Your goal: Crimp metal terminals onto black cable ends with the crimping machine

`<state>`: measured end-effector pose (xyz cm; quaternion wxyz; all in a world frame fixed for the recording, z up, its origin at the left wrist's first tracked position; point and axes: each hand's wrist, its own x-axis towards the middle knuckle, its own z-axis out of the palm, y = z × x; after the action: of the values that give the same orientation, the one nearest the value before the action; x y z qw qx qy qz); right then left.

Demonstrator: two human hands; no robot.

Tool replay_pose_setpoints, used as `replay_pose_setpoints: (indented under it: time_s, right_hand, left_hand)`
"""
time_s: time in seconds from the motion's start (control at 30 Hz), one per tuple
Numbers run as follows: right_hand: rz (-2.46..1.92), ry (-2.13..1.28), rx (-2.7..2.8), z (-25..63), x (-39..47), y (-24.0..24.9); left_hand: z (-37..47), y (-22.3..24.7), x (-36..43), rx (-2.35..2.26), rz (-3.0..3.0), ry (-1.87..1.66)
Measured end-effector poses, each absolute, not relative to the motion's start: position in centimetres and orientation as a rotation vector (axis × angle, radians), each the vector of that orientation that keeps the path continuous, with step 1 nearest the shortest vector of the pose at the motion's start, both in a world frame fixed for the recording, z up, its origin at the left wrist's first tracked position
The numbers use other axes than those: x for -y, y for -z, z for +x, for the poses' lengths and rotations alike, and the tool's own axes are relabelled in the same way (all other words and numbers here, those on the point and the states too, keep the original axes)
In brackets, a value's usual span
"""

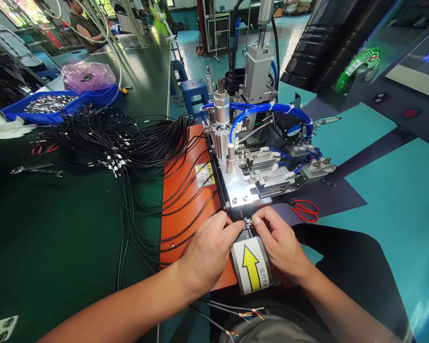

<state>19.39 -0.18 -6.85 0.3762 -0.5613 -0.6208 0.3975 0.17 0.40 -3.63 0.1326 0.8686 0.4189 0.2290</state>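
My left hand is closed, thumb and forefinger pinched at the left side of a narrow track in front of the bench machine. What those fingers hold is hidden. From the right, my right hand pinches a small metal connector with a bit of red on it. The fingertips of both hands almost meet over the track. Just below them is a white label with a yellow arrow. Black cables cross the orange plate towards the machine and my left hand.
A bundle of black cables with metal ends lies on the green bench. Behind it are a blue tray of metal parts and a pink bag. Red-handled scissors lie right of the machine. Stripped cable ends hang near my lap.
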Motion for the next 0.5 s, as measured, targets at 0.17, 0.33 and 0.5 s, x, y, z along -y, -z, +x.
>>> replay_pose_setpoints:
  time_s: [0.17,0.33,0.5]
  right_hand:
    - [-1.438,-0.978,1.613,19.36,0.21,6.97]
    - [-1.475,-1.0,1.604,19.48,0.22,6.94]
    - [-1.572,-1.268,1.413,20.28,0.71,6.18]
  left_hand:
    - [0.1,3.59,-0.39,-1.212,2.587,-0.62]
    - [0.23,3.55,-0.43,-1.196,2.679,-0.597]
    - [0.28,3.39,-0.59,-1.169,2.665,-0.579]
